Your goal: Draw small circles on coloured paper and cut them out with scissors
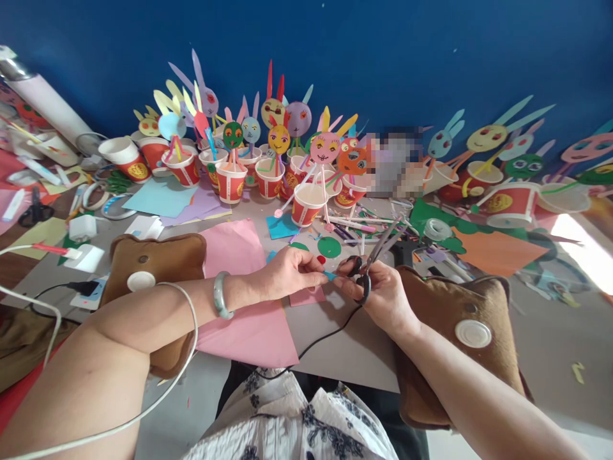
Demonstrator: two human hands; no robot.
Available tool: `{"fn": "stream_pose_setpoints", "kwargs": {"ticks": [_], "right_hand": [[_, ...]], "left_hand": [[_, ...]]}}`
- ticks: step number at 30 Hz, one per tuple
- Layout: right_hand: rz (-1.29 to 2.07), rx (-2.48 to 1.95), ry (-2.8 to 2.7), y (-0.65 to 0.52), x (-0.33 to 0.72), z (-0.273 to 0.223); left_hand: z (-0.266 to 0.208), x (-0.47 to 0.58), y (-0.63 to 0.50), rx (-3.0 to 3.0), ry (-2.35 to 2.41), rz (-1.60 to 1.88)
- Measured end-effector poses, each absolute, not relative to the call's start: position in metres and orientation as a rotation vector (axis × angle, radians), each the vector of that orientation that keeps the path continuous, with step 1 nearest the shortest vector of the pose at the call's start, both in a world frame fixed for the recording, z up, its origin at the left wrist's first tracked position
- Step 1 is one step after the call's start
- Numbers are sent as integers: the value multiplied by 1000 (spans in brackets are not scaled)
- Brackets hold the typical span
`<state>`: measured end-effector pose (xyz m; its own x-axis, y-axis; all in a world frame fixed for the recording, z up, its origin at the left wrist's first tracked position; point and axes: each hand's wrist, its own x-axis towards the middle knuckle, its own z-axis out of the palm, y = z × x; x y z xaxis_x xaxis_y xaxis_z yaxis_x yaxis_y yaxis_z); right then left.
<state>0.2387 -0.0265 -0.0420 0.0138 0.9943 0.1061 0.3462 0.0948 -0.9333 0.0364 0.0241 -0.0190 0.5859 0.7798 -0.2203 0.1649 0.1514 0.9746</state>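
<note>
We're right in close on a small blue paper piece (329, 275), just right of the frame's centre, and it's between two sets of fingertips. The left hand (293, 275) has thumb and forefinger clamped on its near end; the right hand (387, 294) meets it from the other side, fingertips seemingly pinching the far end, so we'd say the two grips steady something too little for one.

And look at the scissors (378, 246)! The right fingers are wrapped at the black handles while the blades point off towards the upper right, parted and clear of the paper, probably parked there so the fingertips can handle the scrap without putting the tool down.

Just above the hands we spot a green circle (329, 246) and a red dot (321, 260) on the grey surface (354, 351), likely within easy reach on purpose. A large pink sheet (249, 332) spreads to the lower left of centre.

Out to the sides, both forearms pass over brown cushions, one at left (158, 249) and one at right (460, 300), perhaps set there as padding. A white cable (194, 326) loops over the left arm.

Further up, paper cups holding long-eared paper faces stand along the blue wall (306, 32), the front cup (309, 204) near centre, pushed back, we'd guess, to free the working spot. At upper right, a tape roll (438, 230) sits beside an orange sheet (498, 249).
</note>
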Motion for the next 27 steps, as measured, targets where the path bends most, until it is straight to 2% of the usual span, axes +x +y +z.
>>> {"fn": "stream_pose_setpoints", "kwargs": {"ticks": [6,13,18,27], "right_hand": [[980,-1358,-1498,-26,241,-46],[839,-1315,-1658,-28,237,-45],[731,-1283,-1774,-32,234,-41],[730,-1275,-1794,-31,234,-40]], "left_hand": [[-23,37,25,1456,875,511],[-26,39,22,1504,910,436],[-30,38,20,1557,865,487],[-31,37,19,1715,846,581]]}}
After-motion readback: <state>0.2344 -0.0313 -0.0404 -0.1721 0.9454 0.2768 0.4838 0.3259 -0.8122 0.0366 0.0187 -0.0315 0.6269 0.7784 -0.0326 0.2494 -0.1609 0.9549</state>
